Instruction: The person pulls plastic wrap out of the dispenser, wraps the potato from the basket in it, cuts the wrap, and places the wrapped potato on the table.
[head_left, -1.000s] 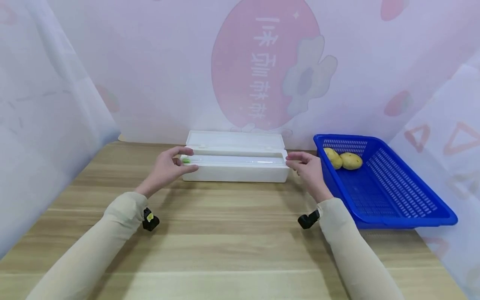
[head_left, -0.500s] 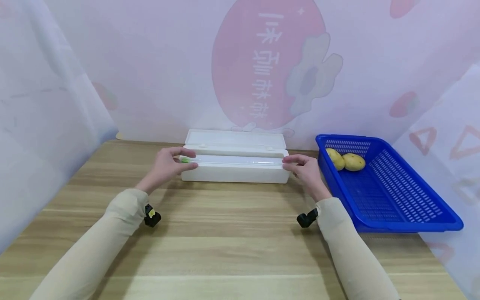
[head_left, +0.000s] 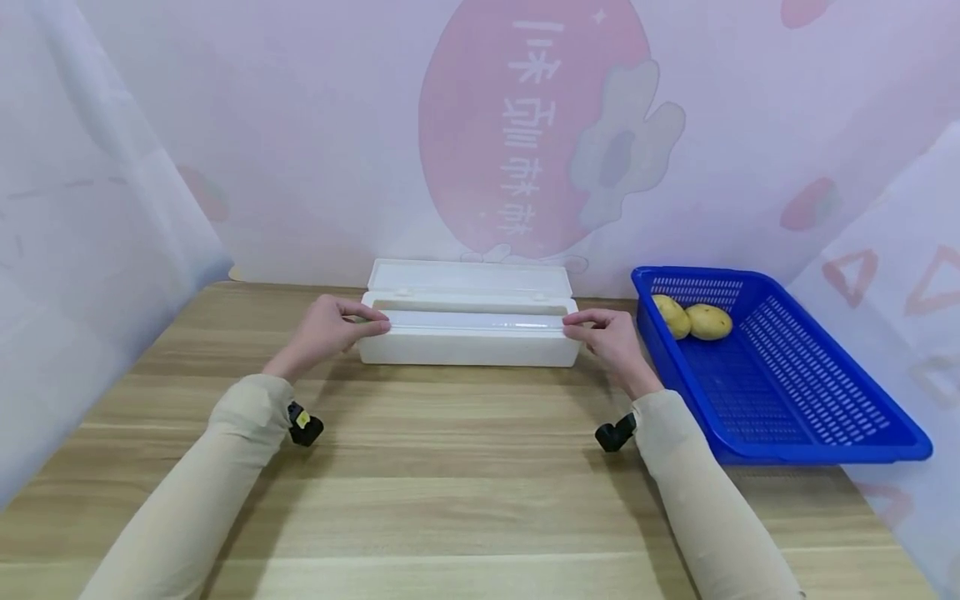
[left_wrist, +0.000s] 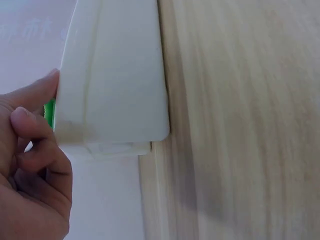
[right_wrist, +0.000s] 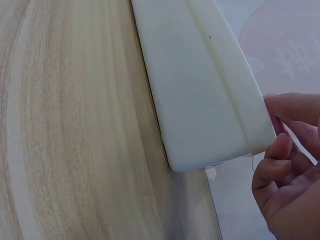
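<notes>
The wooden desk [head_left: 450, 500] carries a blue basket [head_left: 772, 408] at the person's right, probably set aside so both arms reach straight ahead. The white box [head_left: 468, 350] lies lengthwise at the far side, its lid [head_left: 468, 277] tipped back, leaving the clear film [head_left: 517, 326] inside reachable. The left grip [head_left: 327, 325] and right grip [head_left: 611, 336] each pinch, thumb to forefinger, what seems opposite ends of the film's front edge, likely to keep it even. Two potatoes [head_left: 709, 322] lie in the basket's far-left corner. A green piece [left_wrist: 49, 112] shows beside the box.
</notes>
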